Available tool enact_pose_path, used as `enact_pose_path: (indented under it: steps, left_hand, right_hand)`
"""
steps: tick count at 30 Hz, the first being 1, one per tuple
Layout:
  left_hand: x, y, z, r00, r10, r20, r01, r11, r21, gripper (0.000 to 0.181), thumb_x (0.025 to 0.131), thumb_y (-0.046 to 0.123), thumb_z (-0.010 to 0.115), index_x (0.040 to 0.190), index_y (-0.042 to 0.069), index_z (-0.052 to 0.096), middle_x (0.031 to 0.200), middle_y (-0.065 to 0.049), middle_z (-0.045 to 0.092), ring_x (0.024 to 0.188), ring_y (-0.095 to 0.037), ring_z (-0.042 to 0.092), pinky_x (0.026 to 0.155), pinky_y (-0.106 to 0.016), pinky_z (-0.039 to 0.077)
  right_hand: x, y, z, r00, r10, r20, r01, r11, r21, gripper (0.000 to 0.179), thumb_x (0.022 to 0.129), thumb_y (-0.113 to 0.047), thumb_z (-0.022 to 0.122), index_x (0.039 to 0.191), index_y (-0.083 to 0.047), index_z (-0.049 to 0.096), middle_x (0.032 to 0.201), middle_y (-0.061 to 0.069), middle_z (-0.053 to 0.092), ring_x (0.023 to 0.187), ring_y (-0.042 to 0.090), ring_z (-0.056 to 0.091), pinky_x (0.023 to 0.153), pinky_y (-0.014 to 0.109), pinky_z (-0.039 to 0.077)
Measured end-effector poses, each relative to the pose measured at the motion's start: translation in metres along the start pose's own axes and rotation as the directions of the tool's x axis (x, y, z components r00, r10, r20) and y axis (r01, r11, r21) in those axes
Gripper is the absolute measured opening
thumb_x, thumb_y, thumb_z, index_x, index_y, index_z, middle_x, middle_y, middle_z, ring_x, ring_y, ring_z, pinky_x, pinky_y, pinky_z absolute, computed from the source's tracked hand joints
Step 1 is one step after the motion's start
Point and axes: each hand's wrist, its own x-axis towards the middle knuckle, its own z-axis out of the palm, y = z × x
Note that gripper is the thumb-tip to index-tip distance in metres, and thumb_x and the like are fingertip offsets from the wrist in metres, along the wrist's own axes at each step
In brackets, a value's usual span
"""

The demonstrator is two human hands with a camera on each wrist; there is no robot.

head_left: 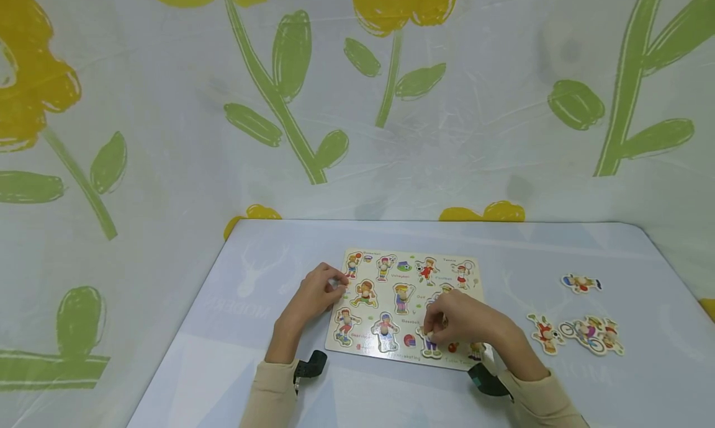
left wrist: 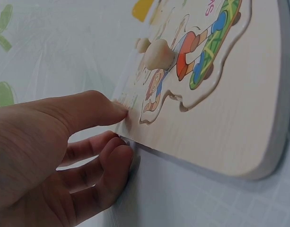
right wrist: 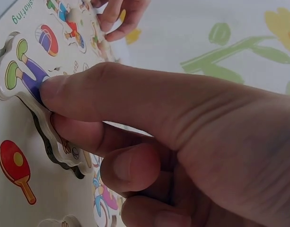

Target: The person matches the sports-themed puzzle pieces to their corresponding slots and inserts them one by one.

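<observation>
Over on the left, a white cloth wall (head_left: 167,167) printed with yellow flowers comes down to the pale table (head_left: 212,353). The left hand (head_left: 313,294) is at the near-left part of the table, a black camera (head_left: 311,364) at its wrist; it pinches the left edge of the board (left wrist: 239,146), thumb on top, the other fingers curled at the rim. The board lies flat on the table, between the two hands.

Next on it sits the skateboarder (head_left: 346,325), with a round knob, then the skater (head_left: 385,332) and a printed ball (head_left: 409,340). Right of the ball, thumb and forefinger of the right hand (head_left: 466,319) pinch the piece in purple trousers (right wrist: 29,75); whether by its knob I can't tell. That piece stands slightly proud of the board, a dark gap along one edge. A red paddle (right wrist: 14,168) is printed beside it.

Well to the right, loose on the table, lie a blue-and-red figure (head_left: 581,283), a footballer (head_left: 545,334), and a cyclist (head_left: 588,334) against another figure (head_left: 612,338).
</observation>
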Motion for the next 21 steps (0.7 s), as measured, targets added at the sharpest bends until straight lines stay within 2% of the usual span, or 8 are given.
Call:
enact_pose_path:
  steps: [21]
  left_hand:
    - [0.0010,-0.0019,0.0005,1.000,0.010,0.003,-0.010,1.000,-0.008,0.010,0.089,0.012,0.070,0.099,0.011,0.071,0.104,-0.007,0.057,0.067,-0.013,0.050,0.050,-0.022,0.045]
  right_hand:
    - [0.0024,0.0004,0.0026,1.000,0.027,0.005,-0.027,0.999,-0.024,0.006,0.078,-0.013,0.079,0.079,-0.017,0.074,0.068,-0.013,0.061,0.061,0.002,0.052,0.056,0.018,0.046]
